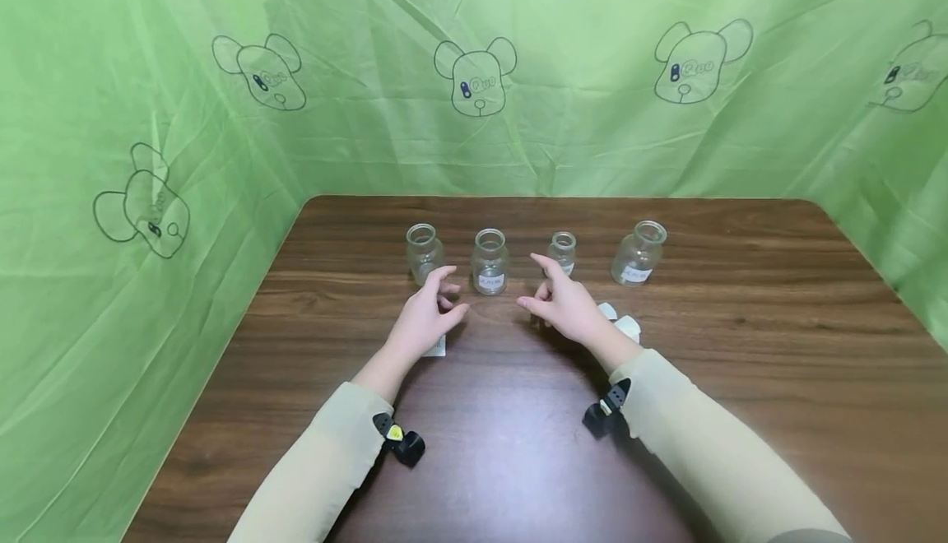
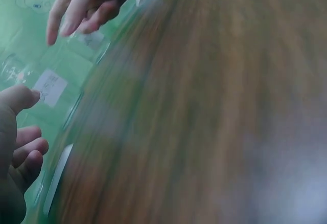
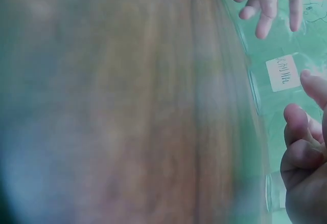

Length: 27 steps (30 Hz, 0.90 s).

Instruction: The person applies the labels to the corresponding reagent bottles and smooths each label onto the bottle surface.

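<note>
Middle bottle: a clear glass cylinder [image 1: 490, 262] with a thick round rim is standing upright between the hands, wearing a white paper label [image 1: 491, 282].
Left hand: at its eight o'clock, the hand [image 1: 424, 318] is hovering, thumb and index finger parting wide.
Right hand: at four o'clock, the hand [image 1: 566, 306] is hovering, likewise gaping wide.
Leftmost bottle: clear glass [image 1: 422, 248], standing at nine o'clock, partly hiding behind fingers; contact cannot be told.
Small bottle: narrower glass [image 1: 564, 248], standing at three o'clock behind the right hand.
Large bottle: round-shouldered, labelled glass [image 1: 638, 253], standing farther along three o'clock.
Pale pieces: two [image 1: 628, 328], lying beside the right hand, material unclear.
Table: smooth, brown wood-grained surface [image 1: 511, 411], glaring at six o'clock.
Curtain: creased green fabric [image 1: 570, 0], hanging at twelve o'clock.
</note>
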Each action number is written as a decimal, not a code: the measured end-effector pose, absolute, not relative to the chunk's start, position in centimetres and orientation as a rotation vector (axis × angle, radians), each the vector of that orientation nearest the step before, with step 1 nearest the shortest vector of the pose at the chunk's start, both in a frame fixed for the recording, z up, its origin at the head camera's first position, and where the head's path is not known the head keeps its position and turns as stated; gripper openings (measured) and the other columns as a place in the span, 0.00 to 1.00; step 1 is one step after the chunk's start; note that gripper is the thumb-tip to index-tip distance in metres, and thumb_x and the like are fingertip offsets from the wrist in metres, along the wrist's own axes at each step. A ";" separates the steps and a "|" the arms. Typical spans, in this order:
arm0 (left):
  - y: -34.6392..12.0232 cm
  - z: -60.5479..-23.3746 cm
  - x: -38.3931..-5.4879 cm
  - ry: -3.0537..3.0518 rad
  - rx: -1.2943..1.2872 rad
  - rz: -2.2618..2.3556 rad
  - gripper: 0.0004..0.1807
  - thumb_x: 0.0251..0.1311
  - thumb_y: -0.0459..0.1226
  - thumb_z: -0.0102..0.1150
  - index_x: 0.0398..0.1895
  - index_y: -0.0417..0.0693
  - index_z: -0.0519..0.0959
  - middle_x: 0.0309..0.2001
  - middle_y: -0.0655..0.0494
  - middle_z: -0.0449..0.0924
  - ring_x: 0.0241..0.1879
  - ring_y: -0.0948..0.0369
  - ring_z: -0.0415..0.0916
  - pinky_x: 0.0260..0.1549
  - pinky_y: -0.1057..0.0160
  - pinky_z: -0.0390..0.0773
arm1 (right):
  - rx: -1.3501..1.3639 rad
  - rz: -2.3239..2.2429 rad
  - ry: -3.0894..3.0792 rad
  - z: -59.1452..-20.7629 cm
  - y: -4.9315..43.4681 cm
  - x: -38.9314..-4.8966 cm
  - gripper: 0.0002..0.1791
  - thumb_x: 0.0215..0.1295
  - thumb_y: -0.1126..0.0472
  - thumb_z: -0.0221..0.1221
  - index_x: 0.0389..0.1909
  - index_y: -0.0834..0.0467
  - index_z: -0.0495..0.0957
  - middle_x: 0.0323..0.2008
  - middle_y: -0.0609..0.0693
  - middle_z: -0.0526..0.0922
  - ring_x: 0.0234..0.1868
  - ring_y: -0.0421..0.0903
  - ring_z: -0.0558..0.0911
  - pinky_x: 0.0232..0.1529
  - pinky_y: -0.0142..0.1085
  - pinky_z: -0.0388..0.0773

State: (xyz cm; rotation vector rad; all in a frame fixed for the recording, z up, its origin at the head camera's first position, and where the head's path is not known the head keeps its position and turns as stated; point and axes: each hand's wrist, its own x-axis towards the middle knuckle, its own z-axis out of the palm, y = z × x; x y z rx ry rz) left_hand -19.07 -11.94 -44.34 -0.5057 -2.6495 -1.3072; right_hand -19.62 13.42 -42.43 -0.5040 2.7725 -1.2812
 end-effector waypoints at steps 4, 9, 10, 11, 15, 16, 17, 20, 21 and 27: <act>-13.0 -44.2 -18.8 -2.665 -0.501 -1.278 0.33 0.54 0.36 0.65 0.63 0.49 0.62 0.46 0.49 0.81 0.34 0.59 0.76 0.36 0.57 0.76 | -0.490 -1.294 2.763 -42.4 13.5 -19.2 0.41 0.60 0.51 0.62 0.70 0.53 0.51 0.21 0.45 0.78 0.15 0.43 0.75 0.25 0.38 0.74; -14.2 -44.3 -18.4 -2.707 -0.542 -1.268 0.33 0.54 0.38 0.65 0.63 0.48 0.63 0.45 0.52 0.81 0.34 0.61 0.75 0.34 0.59 0.74 | -0.469 -1.273 2.730 -42.7 13.6 -18.8 0.40 0.60 0.51 0.62 0.70 0.55 0.54 0.22 0.45 0.78 0.16 0.43 0.76 0.27 0.39 0.74; -14.4 -44.4 -18.3 -2.718 -0.557 -1.270 0.33 0.54 0.39 0.66 0.63 0.48 0.64 0.45 0.53 0.81 0.34 0.61 0.74 0.34 0.59 0.74 | -0.473 -1.269 2.727 -42.8 13.6 -18.6 0.40 0.60 0.51 0.62 0.69 0.56 0.55 0.21 0.44 0.78 0.15 0.43 0.76 0.28 0.39 0.73; -14.7 -44.4 -18.2 -2.728 -0.574 -1.271 0.33 0.54 0.39 0.66 0.62 0.48 0.64 0.45 0.53 0.81 0.34 0.62 0.74 0.35 0.59 0.74 | -0.481 -1.264 2.723 -42.9 13.6 -18.5 0.39 0.60 0.50 0.62 0.69 0.57 0.56 0.21 0.44 0.77 0.15 0.43 0.75 0.28 0.38 0.73; -15.8 -44.8 -18.0 -2.773 -0.625 -1.272 0.32 0.52 0.41 0.68 0.61 0.49 0.68 0.45 0.58 0.81 0.36 0.61 0.73 0.38 0.58 0.73 | -0.526 -1.238 2.717 -43.0 13.7 -18.1 0.36 0.60 0.51 0.62 0.66 0.59 0.61 0.20 0.44 0.77 0.15 0.42 0.75 0.27 0.38 0.73; -16.2 -44.9 -17.9 -2.786 -0.630 -1.260 0.31 0.51 0.42 0.68 0.60 0.50 0.69 0.44 0.59 0.81 0.37 0.61 0.73 0.39 0.58 0.73 | -0.535 -1.232 2.710 -43.0 13.6 -18.1 0.35 0.60 0.50 0.61 0.65 0.59 0.62 0.20 0.44 0.77 0.15 0.42 0.75 0.27 0.38 0.73; -16.5 -44.9 -17.8 -2.796 -0.638 -1.250 0.30 0.51 0.42 0.69 0.58 0.50 0.70 0.44 0.59 0.81 0.38 0.61 0.73 0.40 0.58 0.72 | -0.543 -1.225 2.706 -43.0 13.6 -18.1 0.34 0.60 0.51 0.61 0.65 0.59 0.63 0.20 0.44 0.77 0.15 0.41 0.75 0.26 0.38 0.73; -17.3 -44.9 -17.5 -2.825 -0.670 -1.202 0.27 0.49 0.44 0.69 0.54 0.50 0.74 0.43 0.62 0.80 0.39 0.61 0.71 0.41 0.58 0.71 | -0.558 -1.213 2.699 -43.1 13.6 -17.9 0.32 0.61 0.53 0.62 0.63 0.59 0.65 0.20 0.43 0.76 0.15 0.41 0.75 0.25 0.37 0.73; -17.5 -44.9 -17.4 -2.826 -0.688 -1.192 0.26 0.49 0.44 0.70 0.52 0.49 0.75 0.43 0.62 0.80 0.40 0.61 0.71 0.42 0.57 0.71 | -0.561 -1.211 2.700 -43.1 13.7 -17.9 0.31 0.61 0.53 0.62 0.63 0.59 0.65 0.20 0.43 0.76 0.15 0.41 0.75 0.25 0.37 0.73; -18.4 -44.8 -16.7 -2.842 -0.741 -1.162 0.24 0.45 0.44 0.72 0.47 0.50 0.78 0.40 0.64 0.78 0.40 0.61 0.70 0.42 0.57 0.70 | -0.560 -1.201 2.703 -43.3 14.0 -17.8 0.30 0.61 0.53 0.61 0.61 0.60 0.67 0.20 0.43 0.76 0.15 0.41 0.75 0.24 0.37 0.73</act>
